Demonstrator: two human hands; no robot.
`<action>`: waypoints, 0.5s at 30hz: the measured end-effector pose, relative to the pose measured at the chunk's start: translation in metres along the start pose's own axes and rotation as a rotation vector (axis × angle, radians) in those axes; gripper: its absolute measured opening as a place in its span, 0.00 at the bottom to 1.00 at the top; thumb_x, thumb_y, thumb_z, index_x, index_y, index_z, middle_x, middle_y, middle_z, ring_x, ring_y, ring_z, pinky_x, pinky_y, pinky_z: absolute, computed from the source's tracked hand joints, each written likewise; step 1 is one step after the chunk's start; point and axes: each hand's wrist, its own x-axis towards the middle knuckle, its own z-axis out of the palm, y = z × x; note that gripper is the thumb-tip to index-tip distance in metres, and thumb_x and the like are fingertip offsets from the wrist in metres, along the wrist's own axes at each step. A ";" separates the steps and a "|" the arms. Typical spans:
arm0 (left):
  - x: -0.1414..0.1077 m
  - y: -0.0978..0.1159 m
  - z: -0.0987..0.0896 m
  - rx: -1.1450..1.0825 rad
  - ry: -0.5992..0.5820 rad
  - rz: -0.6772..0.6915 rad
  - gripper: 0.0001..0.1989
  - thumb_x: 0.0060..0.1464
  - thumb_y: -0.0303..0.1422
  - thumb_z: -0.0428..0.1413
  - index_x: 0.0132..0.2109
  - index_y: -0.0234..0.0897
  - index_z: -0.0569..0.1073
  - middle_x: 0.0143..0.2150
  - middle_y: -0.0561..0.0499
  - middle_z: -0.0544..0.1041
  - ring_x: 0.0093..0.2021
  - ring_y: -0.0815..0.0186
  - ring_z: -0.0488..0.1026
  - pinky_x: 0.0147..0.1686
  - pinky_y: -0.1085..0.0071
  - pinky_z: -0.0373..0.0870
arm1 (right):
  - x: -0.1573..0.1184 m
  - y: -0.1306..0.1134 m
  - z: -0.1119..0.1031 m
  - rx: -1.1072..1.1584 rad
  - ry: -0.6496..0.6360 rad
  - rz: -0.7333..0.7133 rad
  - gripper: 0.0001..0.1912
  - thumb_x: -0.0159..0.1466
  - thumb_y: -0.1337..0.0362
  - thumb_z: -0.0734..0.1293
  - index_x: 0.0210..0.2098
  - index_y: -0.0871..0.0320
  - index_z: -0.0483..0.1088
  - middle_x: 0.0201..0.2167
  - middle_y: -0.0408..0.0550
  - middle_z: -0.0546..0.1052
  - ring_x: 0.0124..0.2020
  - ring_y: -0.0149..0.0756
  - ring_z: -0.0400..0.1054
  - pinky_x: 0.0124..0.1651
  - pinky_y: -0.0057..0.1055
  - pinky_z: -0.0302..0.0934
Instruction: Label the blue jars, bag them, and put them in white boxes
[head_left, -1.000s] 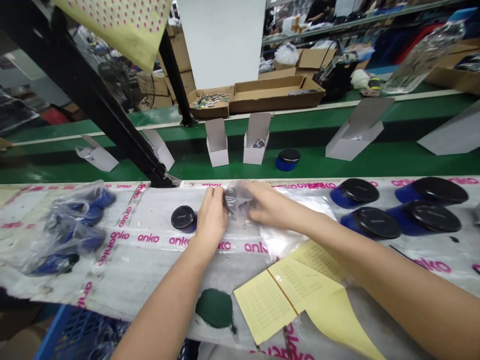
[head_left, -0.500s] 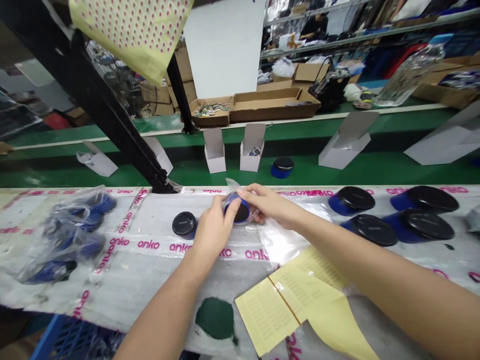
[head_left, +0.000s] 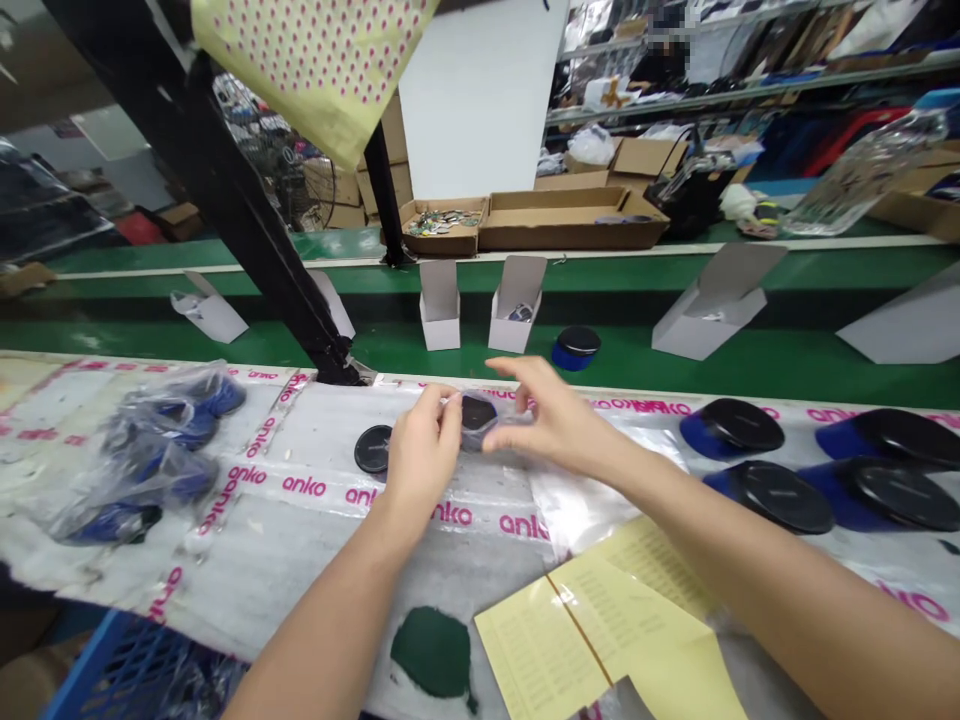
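In the middle of the bench, a round blue item with a dark face (head_left: 478,412) is wrapped in a clear plastic bag (head_left: 501,402). My left hand (head_left: 421,445) pinches the bag and item at their left side. My right hand (head_left: 551,418) is open at the right side, thumb and fingers spread around the loose end of the bag; whether the thumb touches the plastic I cannot tell. Just left of my left hand lies a round black-topped container (head_left: 372,449), partly hidden by that hand.
Several blue containers with black lids (head_left: 739,428) stand at right. Bagged blue items (head_left: 176,440) lie at left. Yellow label sheets (head_left: 540,640) are in front. Open white boxes (head_left: 441,325) and one blue container (head_left: 576,347) stand on the green belt (head_left: 390,340). A black post (head_left: 247,210) slants at left.
My right hand has let go of the bagged item and spread its fingers. My left hand keeps its hold. The view has shifted slightly.
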 end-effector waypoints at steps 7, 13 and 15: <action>0.001 0.002 -0.006 0.118 0.007 -0.009 0.07 0.64 0.35 0.52 0.42 0.41 0.75 0.27 0.54 0.74 0.26 0.64 0.70 0.31 0.71 0.58 | 0.009 -0.006 0.013 -0.164 -0.141 -0.158 0.11 0.65 0.73 0.67 0.43 0.56 0.79 0.42 0.53 0.76 0.44 0.43 0.74 0.48 0.41 0.68; -0.001 0.005 -0.014 0.085 0.028 -0.003 0.08 0.65 0.34 0.51 0.43 0.40 0.75 0.26 0.56 0.73 0.25 0.67 0.68 0.30 0.71 0.59 | 0.014 -0.013 -0.002 -0.147 0.034 -0.226 0.07 0.70 0.64 0.66 0.41 0.56 0.77 0.37 0.49 0.78 0.36 0.40 0.74 0.41 0.37 0.68; -0.001 0.004 -0.015 0.036 0.030 0.006 0.07 0.65 0.33 0.52 0.44 0.40 0.75 0.26 0.56 0.73 0.25 0.67 0.69 0.30 0.71 0.60 | 0.010 -0.013 0.003 -0.207 -0.009 -0.201 0.23 0.65 0.52 0.71 0.55 0.57 0.72 0.48 0.56 0.77 0.39 0.43 0.74 0.41 0.40 0.69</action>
